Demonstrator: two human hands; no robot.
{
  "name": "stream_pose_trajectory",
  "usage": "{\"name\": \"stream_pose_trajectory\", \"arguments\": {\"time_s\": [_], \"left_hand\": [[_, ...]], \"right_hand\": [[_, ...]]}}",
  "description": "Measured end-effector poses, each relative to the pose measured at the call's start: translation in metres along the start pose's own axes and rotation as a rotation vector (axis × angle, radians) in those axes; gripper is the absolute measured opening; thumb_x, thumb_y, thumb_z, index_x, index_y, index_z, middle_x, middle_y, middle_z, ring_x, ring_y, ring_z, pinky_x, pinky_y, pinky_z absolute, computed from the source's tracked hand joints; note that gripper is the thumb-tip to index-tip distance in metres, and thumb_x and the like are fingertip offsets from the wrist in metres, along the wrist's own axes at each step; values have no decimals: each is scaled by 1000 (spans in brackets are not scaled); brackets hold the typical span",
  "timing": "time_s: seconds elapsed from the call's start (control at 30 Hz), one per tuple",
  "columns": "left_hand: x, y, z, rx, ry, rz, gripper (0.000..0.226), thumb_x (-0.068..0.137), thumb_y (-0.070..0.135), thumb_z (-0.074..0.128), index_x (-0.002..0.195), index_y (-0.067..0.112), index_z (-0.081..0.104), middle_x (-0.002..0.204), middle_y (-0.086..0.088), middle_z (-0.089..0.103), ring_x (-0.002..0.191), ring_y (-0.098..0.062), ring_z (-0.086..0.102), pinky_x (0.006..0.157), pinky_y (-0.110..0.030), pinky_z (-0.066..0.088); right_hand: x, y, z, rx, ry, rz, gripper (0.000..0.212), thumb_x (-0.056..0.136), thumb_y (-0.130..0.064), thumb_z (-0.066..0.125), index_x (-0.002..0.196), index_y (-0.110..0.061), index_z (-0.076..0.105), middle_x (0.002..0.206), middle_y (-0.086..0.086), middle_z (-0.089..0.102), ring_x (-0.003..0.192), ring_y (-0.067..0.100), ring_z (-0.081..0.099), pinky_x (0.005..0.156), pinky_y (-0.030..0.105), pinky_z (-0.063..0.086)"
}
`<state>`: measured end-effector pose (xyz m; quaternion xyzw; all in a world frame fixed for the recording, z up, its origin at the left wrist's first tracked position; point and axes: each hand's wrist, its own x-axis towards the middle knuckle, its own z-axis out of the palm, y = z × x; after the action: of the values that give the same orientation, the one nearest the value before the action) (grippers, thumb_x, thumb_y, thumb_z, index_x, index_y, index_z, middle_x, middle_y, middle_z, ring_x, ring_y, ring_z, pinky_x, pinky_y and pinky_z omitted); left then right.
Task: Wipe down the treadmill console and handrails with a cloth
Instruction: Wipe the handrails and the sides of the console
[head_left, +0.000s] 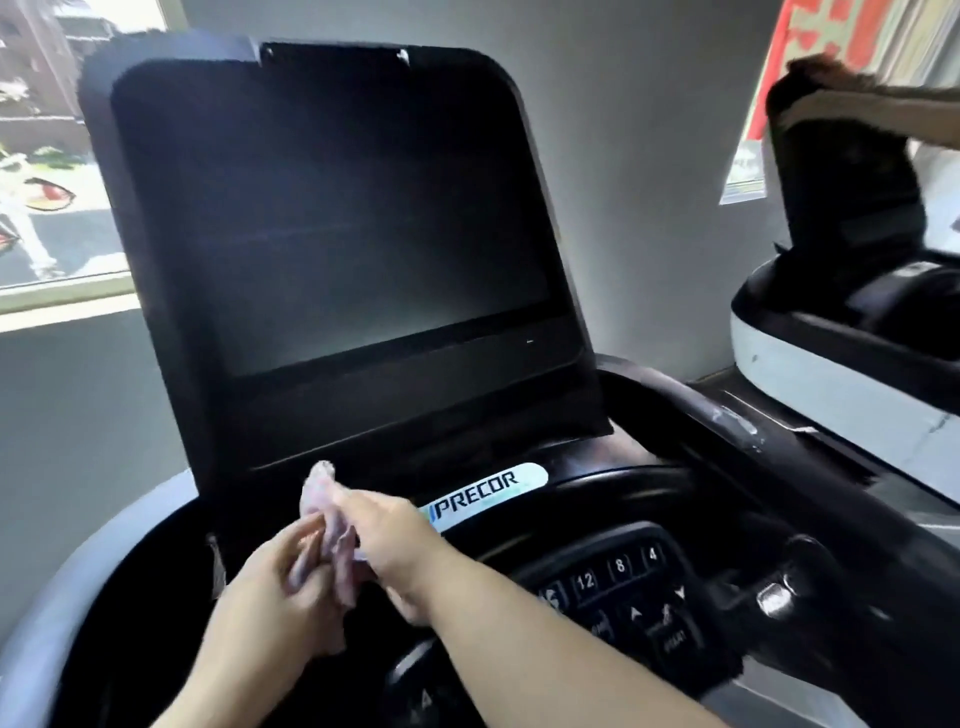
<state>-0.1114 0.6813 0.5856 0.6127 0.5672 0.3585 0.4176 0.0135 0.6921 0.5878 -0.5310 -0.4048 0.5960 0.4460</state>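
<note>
One cloth (321, 491) in both hands (280, 590) (397, 543)

A plain grey wall (649, 156) with a bright daylit window (41, 156) at left, a red-and-white poster (826, 26) upper right, and a neighbouring exercise machine (831, 358) below it.

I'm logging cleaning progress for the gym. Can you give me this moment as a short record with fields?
left hand: grips the lower part of the cloth
right hand: pinches the cloth higher up
cloth: pinkish, bunched, below the screen
screen: dark, blank
keypad: right of the hands, untouched
contact: whether cloth touches the console is unclear
</note>
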Motion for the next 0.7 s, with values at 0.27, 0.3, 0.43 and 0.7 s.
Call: {"name": "stream_pose_trajectory", "arguments": {"time_s": [0.27, 0.3, 0.43, 0.7], "left_hand": [[21, 85, 134, -354, -425, -24, 40, 93, 8, 52, 124, 32, 58, 107, 10, 72, 93, -13, 70, 85, -35, 55], [29, 90, 153, -269, -460, 30, 36, 90, 20, 56, 123, 35, 58, 112, 12, 70, 102, -10, 67, 97, -37, 50], [58, 101, 232, 328, -495, 311, 34, 90, 23, 55, 120, 37, 61, 121, 18, 61, 114, -2, 56, 102, -23, 40], [109, 84, 336, 912, -487, 660, 41, 89, 27, 38, 124, 28, 61, 131, 14, 55, 118, -13, 50, 96, -25, 44]], "right_hand": [[-35, -13, -168, 361, 326, 35, 16, 92, -2, 57, 105, -11, 56, 80, 7, 61, 48, 9, 56, 42, 20, 39], [-38, -11, -193, 370, 445, 5, 16, 91, -1, 58, 103, -11, 58, 75, 5, 62, 46, 8, 57, 40, 18, 39], [-40, 1, -305, 36, 995, 57, 29, 90, -17, 59, 118, -15, 58, 88, 4, 65, 67, 19, 60, 57, 24, 45], [34, 18, -406, -709, 477, 373, 48, 97, -41, 41, 75, -4, 61, 60, 11, 60, 57, 29, 62, 49, 26, 40]]}}
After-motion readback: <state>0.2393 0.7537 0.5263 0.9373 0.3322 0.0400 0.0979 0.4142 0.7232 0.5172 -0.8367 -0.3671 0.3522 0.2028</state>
